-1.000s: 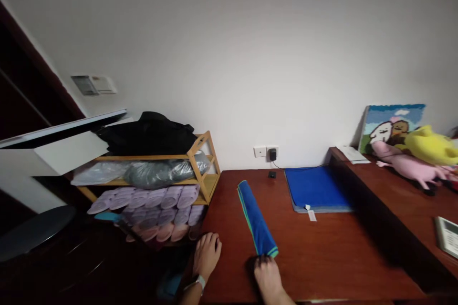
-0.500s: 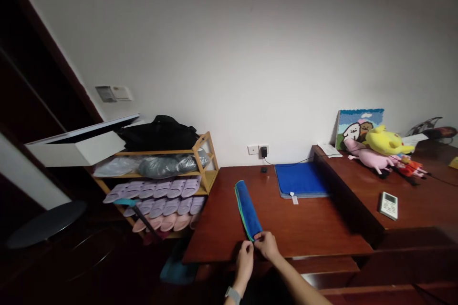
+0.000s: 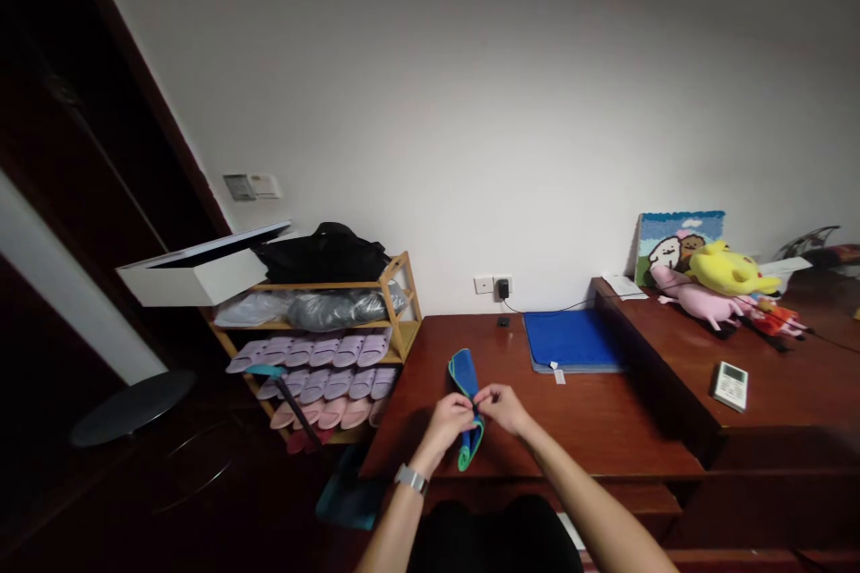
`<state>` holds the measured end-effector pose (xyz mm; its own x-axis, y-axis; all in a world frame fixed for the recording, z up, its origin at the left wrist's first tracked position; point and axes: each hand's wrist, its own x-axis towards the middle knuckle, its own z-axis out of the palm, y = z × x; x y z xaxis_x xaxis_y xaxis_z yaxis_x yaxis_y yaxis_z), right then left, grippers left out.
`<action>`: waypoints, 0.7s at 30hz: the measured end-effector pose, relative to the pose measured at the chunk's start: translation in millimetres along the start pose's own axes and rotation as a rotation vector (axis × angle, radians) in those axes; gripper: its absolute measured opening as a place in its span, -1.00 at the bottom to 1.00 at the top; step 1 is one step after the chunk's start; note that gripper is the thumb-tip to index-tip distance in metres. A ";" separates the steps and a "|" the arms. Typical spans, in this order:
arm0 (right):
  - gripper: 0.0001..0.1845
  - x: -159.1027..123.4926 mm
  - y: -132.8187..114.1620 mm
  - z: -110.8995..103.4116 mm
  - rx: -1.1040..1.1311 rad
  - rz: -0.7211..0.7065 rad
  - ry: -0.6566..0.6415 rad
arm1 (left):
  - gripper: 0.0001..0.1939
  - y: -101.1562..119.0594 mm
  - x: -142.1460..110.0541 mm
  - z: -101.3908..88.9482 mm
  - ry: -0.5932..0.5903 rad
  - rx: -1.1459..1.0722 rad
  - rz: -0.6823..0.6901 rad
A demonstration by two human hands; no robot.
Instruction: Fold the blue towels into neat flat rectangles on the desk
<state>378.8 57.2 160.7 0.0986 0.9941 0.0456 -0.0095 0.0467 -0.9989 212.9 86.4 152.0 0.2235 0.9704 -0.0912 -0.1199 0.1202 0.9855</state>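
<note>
Both hands have shifted from the cloth's near end to its middle, and the cloth, straight and flat-lying half a second ago, now narrows sharply between them. Your left hand (image 3: 451,416) and right hand (image 3: 503,407) meet fingertip to fingertip, each closed in a pinch at the cloth's (image 3: 463,372) waist; a small dark patch shows there, too hidden to identify. The cloth lies over the near left part of the desk (image 3: 578,421), its far end spread, its near end curled with the green edging outward. Flat beside it, to the right and apart, is the blue stack (image 3: 571,340).

For good control, judge the waist as the point to govern: keep your pinches level and opposed, with equal pressure, so that neither end twists. Gather the folds snugly before pulling; a loose grip would probably let the curled end open. Moderate force should suffice, as the fabric looks soft.
</note>
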 end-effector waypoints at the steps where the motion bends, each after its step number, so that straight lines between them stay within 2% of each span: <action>1: -0.79 3.2 -16.3 -18.2 0.074 -0.008 0.054 | -0.62 23.6 4.8 -8.5 0.016 -0.029 0.023; 3: -0.72 5.6 -48.7 -69.4 0.221 -0.041 0.217 | -0.67 76.4 13.5 -38.8 0.119 -0.119 0.108; 6: -0.68 -3.4 -90.3 -160.4 0.404 -0.075 0.476 | -0.78 150.9 20.6 -100.9 0.379 -0.296 0.244; 8: -0.72 -16.9 -109.5 -208.4 0.482 -0.095 0.587 | -0.77 183.6 20.9 -132.7 0.490 -0.387 0.288; 9: -0.76 -24.8 -116.5 -225.2 0.530 -0.099 0.629 | -0.77 193.5 20.3 -141.9 0.522 -0.424 0.301; 12: -0.86 -49.4 -131.0 -251.1 0.769 -0.100 0.723 | -0.80 204.8 17.3 -144.9 0.554 -0.500 0.321; 14: -0.79 -64.5 -138.4 -258.0 0.882 -0.115 0.743 | -0.82 206.2 14.5 -136.5 0.548 -0.536 0.328; 18: -0.72 -91.4 -151.5 -269.2 0.840 -0.137 0.740 | -0.85 212.3 6.0 -122.6 0.490 -0.564 0.346; 21: -0.74 -108.7 -158.4 -275.1 0.797 -0.132 0.796 | -0.82 219.7 -2.7 -117.3 0.480 -0.537 0.347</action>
<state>643.3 -85.2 310.1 0.7478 0.6453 -0.1561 -0.5550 0.4785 -0.6804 72.4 134.8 352.0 -0.3382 0.9404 0.0363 -0.5833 -0.2397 0.7761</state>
